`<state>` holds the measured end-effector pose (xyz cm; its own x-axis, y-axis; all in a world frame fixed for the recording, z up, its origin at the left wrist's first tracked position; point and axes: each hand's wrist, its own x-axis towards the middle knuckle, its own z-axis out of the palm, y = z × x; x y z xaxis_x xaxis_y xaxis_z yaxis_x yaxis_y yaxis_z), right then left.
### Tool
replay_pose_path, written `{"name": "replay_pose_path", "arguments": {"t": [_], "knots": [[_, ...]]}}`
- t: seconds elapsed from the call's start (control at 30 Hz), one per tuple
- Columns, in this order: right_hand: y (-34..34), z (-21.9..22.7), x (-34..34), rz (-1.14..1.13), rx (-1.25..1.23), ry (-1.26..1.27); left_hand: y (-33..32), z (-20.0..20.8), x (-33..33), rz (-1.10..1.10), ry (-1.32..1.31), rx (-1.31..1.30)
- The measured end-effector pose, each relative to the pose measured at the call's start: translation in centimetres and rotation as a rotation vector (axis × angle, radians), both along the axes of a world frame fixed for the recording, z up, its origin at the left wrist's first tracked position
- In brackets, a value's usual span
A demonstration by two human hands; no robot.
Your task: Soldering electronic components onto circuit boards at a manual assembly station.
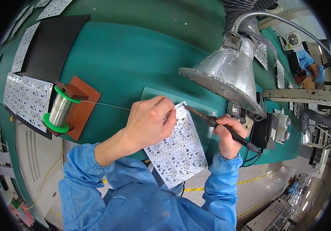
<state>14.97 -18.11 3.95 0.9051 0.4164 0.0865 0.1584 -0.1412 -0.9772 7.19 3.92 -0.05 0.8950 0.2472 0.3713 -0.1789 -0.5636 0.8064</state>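
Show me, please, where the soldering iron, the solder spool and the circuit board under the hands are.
soldering iron [216, 122]: head view, on its black grip.
solder spool [60, 109]: head view, on the wound wire.
circuit board [179, 152]: head view, on its middle.

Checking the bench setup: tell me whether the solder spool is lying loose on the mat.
No, the solder spool sits mounted on a brown stand.

Counted: one soldering iron [219, 125], one solder spool [59, 109], one extraction hood [227, 75], one circuit panel [177, 148] under the hands.
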Motion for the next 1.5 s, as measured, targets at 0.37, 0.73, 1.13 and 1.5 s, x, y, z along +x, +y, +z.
{"name": "replay_pose_path", "arguments": {"t": [0.37, 0.73, 1.13, 1.5], "knots": [[-0.3, 0.0, 0.4, -0.019, -0.029, 0.067, 0.1, 0.0, -0.1, -0.018, -0.023, -0.008], [-0.4, -0.2, 0.8, 0.011, -0.024, 0.046, 0.3, -0.1, 0.3, -0.079, 0.038, 0.029], [-0.8, -0.4, -0.1, -0.004, 0.046, -0.194, 0.8, 0.2, 0.6, -0.075, 0.026, -0.059], [0.5, -1.0, -2.5, 0.06, -0.071, -0.509, 0.8, 0.2, 0.8, -0.093, 0.097, -0.103]]}}
